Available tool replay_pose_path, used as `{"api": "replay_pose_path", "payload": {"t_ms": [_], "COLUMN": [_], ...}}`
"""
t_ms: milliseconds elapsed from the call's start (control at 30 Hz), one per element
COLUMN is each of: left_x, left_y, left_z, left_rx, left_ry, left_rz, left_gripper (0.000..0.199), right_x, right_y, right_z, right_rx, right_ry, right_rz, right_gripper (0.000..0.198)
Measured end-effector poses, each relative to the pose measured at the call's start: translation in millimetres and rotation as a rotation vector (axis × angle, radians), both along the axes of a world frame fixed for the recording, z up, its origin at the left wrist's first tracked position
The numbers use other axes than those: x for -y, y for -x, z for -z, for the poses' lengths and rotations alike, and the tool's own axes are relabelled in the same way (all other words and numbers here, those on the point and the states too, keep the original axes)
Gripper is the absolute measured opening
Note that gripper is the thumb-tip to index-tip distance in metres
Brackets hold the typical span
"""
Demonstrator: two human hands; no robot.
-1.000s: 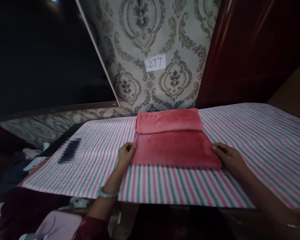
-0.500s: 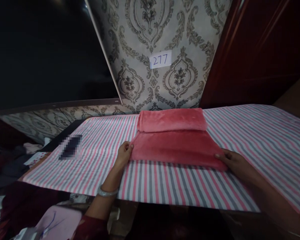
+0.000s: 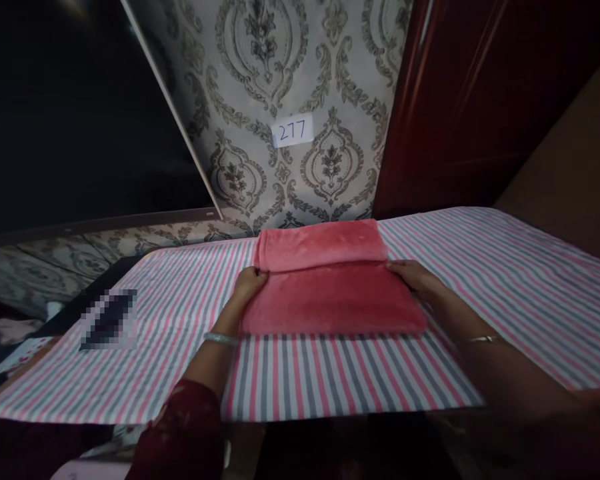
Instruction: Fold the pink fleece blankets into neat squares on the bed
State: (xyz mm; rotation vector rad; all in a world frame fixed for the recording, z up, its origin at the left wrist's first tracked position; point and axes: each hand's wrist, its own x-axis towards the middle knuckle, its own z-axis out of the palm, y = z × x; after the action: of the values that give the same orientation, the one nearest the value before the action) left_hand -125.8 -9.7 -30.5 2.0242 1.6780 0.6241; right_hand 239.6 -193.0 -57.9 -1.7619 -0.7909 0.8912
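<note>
A plush coral-pink blanket [image 3: 335, 303] lies on the striped cloth, its far part folded over into a thicker band with a near flap spread flat toward me. At the left end of the fold line, my left hand [image 3: 250, 283] is closed on the blanket's edge, the thumb on top. My right hand [image 3: 416, 275] pinches the opposite end of the same fold, its lower fingers partly hidden. Both hands rest low, close to the cloth. The flap's near edge lies free of either hand.
A pink, grey and white striped cloth [image 3: 180, 320] covers the table. A blurred-out dark item [image 3: 109, 320] lies at left. Behind stand a large dark screen [image 3: 80, 120], a patterned wall with a paper marked 277 [image 3: 293, 130], and a dark red glossy panel [image 3: 455, 100].
Both hands have moved from the near flap's side edges up to the fold line and hold there. The near flap now lies flatter. The view has shifted to the right.
</note>
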Motion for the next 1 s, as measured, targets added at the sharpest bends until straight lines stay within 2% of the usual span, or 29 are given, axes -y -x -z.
{"api": "replay_pose_path", "payload": {"t_ms": [100,200,367,567,733,867,1000], "left_x": [-16.2,-21.6,-22.5,-18.2,4.8,37.6,68.2], "left_y": [-11.1,-10.6,-0.2,2.4,14.0,31.6,49.5], "left_z": [3.9,10.9,15.9,10.0,5.8,2.9,-3.0], "left_rx": [-0.016,0.006,0.092,0.223,0.422,0.566,0.691], "left_ry": [0.003,-0.030,-0.095,-0.054,0.087,0.253,0.462], "left_rz": [-0.060,-0.105,-0.155,-0.107,0.001,0.082,0.224], "left_gripper": [0.012,0.009,0.014,0.016,0.026,0.040,0.042], "right_x": [-23.1,-33.3,-32.3,-25.1,6.6,45.5,72.8], "right_y": [-4.0,-11.3,-22.1,-17.2,3.9,17.7,21.7], "right_z": [3.6,13.4,26.8,18.4,7.0,1.1,-2.8], "right_rx": [0.025,0.114,0.204,0.162,-0.025,-0.173,-0.180], "right_ry": [0.035,0.045,0.038,0.002,-0.087,-0.126,-0.116], "right_rz": [0.042,0.104,0.179,0.187,0.088,-0.124,-0.268], "right_gripper": [0.010,0.013,0.024,0.027,0.034,0.036,0.038]}}
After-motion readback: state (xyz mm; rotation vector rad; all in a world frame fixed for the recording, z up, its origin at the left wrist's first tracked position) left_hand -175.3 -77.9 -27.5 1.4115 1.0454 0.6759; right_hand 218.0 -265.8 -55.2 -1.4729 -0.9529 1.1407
